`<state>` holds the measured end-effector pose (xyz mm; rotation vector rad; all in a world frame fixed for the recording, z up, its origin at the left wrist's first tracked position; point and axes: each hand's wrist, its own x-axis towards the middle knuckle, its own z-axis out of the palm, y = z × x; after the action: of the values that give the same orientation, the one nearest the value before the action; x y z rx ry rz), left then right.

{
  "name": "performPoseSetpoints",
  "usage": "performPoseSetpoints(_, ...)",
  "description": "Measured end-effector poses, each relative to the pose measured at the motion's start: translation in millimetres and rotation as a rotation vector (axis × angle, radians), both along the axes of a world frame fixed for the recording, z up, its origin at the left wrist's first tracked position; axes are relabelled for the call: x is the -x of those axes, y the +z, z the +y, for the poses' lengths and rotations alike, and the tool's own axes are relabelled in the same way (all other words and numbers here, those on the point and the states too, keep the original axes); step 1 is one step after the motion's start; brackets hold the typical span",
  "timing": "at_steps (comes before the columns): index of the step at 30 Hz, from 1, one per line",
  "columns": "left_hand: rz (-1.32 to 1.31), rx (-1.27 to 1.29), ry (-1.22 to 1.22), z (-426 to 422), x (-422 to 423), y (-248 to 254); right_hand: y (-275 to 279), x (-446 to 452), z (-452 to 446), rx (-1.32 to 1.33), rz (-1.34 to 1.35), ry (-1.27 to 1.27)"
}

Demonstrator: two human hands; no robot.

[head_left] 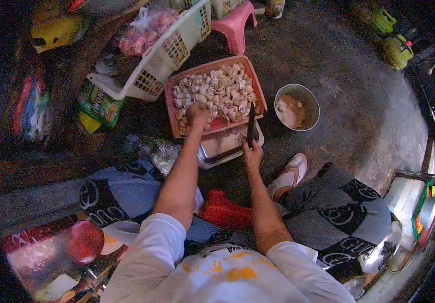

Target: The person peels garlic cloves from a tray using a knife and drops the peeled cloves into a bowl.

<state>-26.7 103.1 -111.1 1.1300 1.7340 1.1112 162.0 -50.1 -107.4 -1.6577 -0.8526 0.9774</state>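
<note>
A pink-red plastic tray [258,86] is heaped with garlic cloves [220,86]. My left hand [198,115] is at the near left part of the heap, its fingers curled down among the cloves; what they hold, if anything, is hidden. My right hand [251,153] grips a knife [251,123], whose dark blade points away from me over the tray's near right corner. Below the tray's near edge sits a metal pan [212,162], partly covered by it. To the right stands a round metal pot [316,111] with pale contents at its bottom.
A white slatted basket [157,63] with a plastic bag of reddish things [149,33] stands behind left. A pink stool [235,25] is at the back. Green gas cylinders [398,52] stand far right. My sandalled foot [293,174] rests near the pot.
</note>
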Motion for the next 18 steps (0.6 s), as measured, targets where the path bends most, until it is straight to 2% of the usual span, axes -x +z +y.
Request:
performPoseSetpoints(1,0.038,0.036,0.012,3.9,31.2,-54.5,9.3,2.3,1.7,0.007,-0.036,0.008)
performPoseSetpoints(2,0.241,-0.013,0.001,2.5,53.5,-91.6,17.3,4.5,1.5,0.017,-0.073,0.018)
performPoseSetpoints(4,0.56,-0.067,-0.15,-6.3,59.1,-91.1,19.2,9.6,1.6,-0.009,-0.048,0.016)
performPoseSetpoints(5,0.675,-0.071,-0.293,-21.3,47.5,-52.2,15.2,12.0,1.3,-0.044,0.013,0.002)
performPoseSetpoints(6,0.7,-0.079,-0.34,-29.5,36.6,-27.9,11.8,13.2,1.2,-0.079,0.072,-0.015)
performPoseSetpoints(8,0.664,-0.098,-0.336,-41.8,17.6,8.7,6.3,13.2,2.6,-0.111,-0.047,-0.013)
performPoseSetpoints(11,0.606,-0.043,-0.33,-38.0,16.1,-2.9,12.7,14.6,2.0,-0.106,-0.085,0.0)
performPoseSetpoints(12,0.608,-0.013,-0.353,-35.8,20.2,-16.5,9.5,15.2,2.5,-0.126,-0.09,-0.005)
performPoseSetpoints(14,0.425,-0.001,-0.349,-31.7,34.9,-63.5,9.4,13.2,4.5,-0.114,-0.105,0.005)
performPoseSetpoints(16,0.473,-0.057,-0.362,-30.6,32.1,-67.7,16.7,10.9,3.3,-0.04,-0.122,0.039)
performPoseSetpoints(18,0.759,-0.185,-0.373,-33.7,30.8,-63.9,36.3,10.2,1.6,0.034,-0.102,0.044)
